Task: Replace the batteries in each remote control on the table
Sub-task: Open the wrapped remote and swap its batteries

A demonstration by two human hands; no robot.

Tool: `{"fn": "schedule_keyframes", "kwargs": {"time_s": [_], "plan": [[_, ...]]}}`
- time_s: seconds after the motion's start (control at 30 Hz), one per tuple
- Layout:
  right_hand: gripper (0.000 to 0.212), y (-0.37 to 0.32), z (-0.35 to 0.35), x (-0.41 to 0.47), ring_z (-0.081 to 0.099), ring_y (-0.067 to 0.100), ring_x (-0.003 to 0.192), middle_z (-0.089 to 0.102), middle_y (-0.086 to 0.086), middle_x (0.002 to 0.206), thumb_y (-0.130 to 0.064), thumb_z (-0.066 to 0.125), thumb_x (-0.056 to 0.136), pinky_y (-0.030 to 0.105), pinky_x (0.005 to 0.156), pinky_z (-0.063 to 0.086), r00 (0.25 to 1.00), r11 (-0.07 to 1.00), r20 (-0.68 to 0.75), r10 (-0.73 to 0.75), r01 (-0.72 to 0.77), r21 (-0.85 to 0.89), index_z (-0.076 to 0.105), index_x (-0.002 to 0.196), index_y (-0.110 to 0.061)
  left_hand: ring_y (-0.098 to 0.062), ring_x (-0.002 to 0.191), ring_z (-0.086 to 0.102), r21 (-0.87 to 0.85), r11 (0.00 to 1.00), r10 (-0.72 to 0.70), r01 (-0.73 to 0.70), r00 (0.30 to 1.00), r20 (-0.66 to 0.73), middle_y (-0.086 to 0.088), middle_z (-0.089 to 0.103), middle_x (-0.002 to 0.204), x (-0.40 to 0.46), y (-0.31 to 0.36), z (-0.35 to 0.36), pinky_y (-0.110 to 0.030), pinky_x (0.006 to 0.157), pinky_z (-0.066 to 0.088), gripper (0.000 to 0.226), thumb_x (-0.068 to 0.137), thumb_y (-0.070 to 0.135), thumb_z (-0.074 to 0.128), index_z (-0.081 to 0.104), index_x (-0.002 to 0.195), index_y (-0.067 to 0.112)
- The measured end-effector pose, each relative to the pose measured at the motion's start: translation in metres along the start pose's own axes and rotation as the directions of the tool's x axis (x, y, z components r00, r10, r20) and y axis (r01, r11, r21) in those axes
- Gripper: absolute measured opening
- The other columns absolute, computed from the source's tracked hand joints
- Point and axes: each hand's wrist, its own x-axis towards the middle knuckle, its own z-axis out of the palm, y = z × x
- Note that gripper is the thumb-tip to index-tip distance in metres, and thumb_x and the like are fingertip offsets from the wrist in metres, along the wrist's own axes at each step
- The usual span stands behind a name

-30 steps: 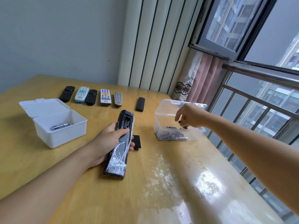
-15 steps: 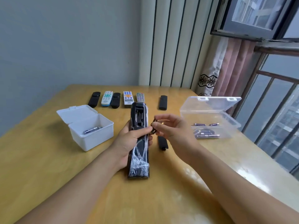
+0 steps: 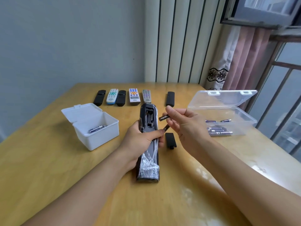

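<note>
My left hand (image 3: pixel 143 141) grips a long black remote (image 3: pixel 148 154) lying face down on the table, its lower end wrapped in crinkled plastic film. The battery compartment (image 3: pixel 148 118) at its far end is open and looks empty. My right hand (image 3: pixel 184 124) hovers just right of the compartment and holds two batteries (image 3: pixel 164 122) between the fingers. The remote's black battery cover (image 3: pixel 170 140) lies on the table just right of the remote.
A row of several remotes (image 3: pixel 134 97) lies at the far side of the wooden table (image 3: pixel 48 160). A white open box (image 3: pixel 96 128) with a battery stands at the left. A clear open box (image 3: pixel 228 121) with several batteries stands at the right, near the window.
My right hand left the clear box with batteries and came over beside the remote's open compartment. The camera has swung right and down. My left hand kept hold of the remote.
</note>
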Motion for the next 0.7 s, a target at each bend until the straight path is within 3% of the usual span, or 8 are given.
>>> {"fn": "schedule_keyframes", "kwargs": {"time_s": [0.1,0.2,0.37,0.57,0.7], "plan": [[0.025,-0.001,0.004,0.002,0.068,0.018,0.065,0.073,0.012,0.077,-0.011,0.084,0.071,0.019,0.062,0.056,0.994,0.981,-0.010,-0.110,0.107,-0.159,0.072,0.086,0.004,-0.027,0.069,0.069,0.052,0.999,-0.006,0.005,1.000,0.019,-0.015,0.072,0.075,-0.003,0.000,0.001,-0.047,0.079,0.061,0.040,0.083,0.007,0.079,0.056,0.115,0.004],[0.013,-0.005,0.011,0.003,0.074,0.020,0.068,0.077,0.011,0.076,-0.005,0.083,0.077,0.024,0.068,0.060,0.974,0.916,0.045,-0.221,0.223,-0.333,0.075,0.087,0.001,-0.025,0.065,0.069,0.030,0.999,-0.020,0.018,0.996,0.085,-0.015,0.072,0.077,-0.007,0.003,0.001,-0.033,0.062,0.058,0.039,0.085,0.005,0.078,0.055,0.116,0.006],[0.010,-0.010,0.009,0.005,0.077,0.017,0.074,0.078,0.004,0.075,-0.002,0.081,0.081,0.032,0.075,0.063,0.929,0.732,0.182,-0.323,0.367,-0.573,0.078,0.088,-0.008,-0.026,0.063,0.066,-0.001,1.000,-0.027,0.028,0.992,0.122,-0.014,0.070,0.076,-0.006,0.003,0.000,-0.029,0.061,0.054,0.040,0.086,0.004,0.077,0.053,0.117,0.007],[0.012,-0.008,0.013,-0.006,0.071,0.001,0.069,0.075,-0.012,0.075,-0.008,0.086,0.076,0.011,0.065,0.053,0.837,0.434,0.329,-0.437,0.517,-0.738,0.082,0.083,-0.017,-0.029,0.065,0.063,-0.021,1.000,0.002,0.000,0.995,0.104,-0.017,0.068,0.075,-0.008,0.003,0.001,-0.036,0.065,0.055,0.038,0.086,-0.001,0.075,0.052,0.116,0.001],[0.014,0.000,0.015,-0.009,0.071,0.003,0.071,0.075,-0.007,0.078,-0.008,0.088,0.072,0.009,0.064,0.052,0.858,0.472,0.332,-0.391,0.497,-0.729,0.082,0.083,-0.015,-0.030,0.065,0.061,-0.002,1.000,0.010,-0.010,0.995,0.095,-0.020,0.066,0.074,-0.008,0.003,-0.001,-0.039,0.065,0.054,0.038,0.087,-0.002,0.073,0.049,0.117,-0.004]]}}
